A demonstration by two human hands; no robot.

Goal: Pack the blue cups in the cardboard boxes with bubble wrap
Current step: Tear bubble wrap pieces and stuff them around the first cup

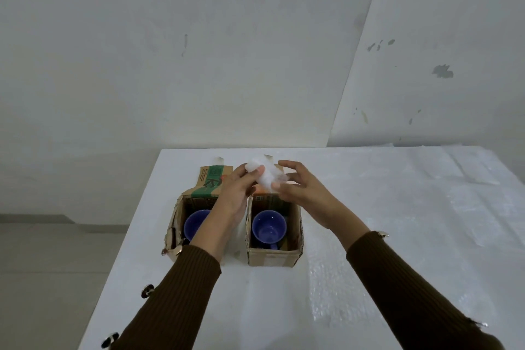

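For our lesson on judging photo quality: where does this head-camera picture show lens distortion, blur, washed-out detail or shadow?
Head view: the wide lens tilts the wall corner and splays the table edges; the bubble wrap, pinched by the left hand and right hand, is washed out and soft; even light leaves a faint shadow left of the right box; the right cup shows small glints.

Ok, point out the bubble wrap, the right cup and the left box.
bubble wrap (265,176), head view, crumpled middle.
right cup (268,226), head view, inner bowl.
left box (211,183), head view, green printed flap.
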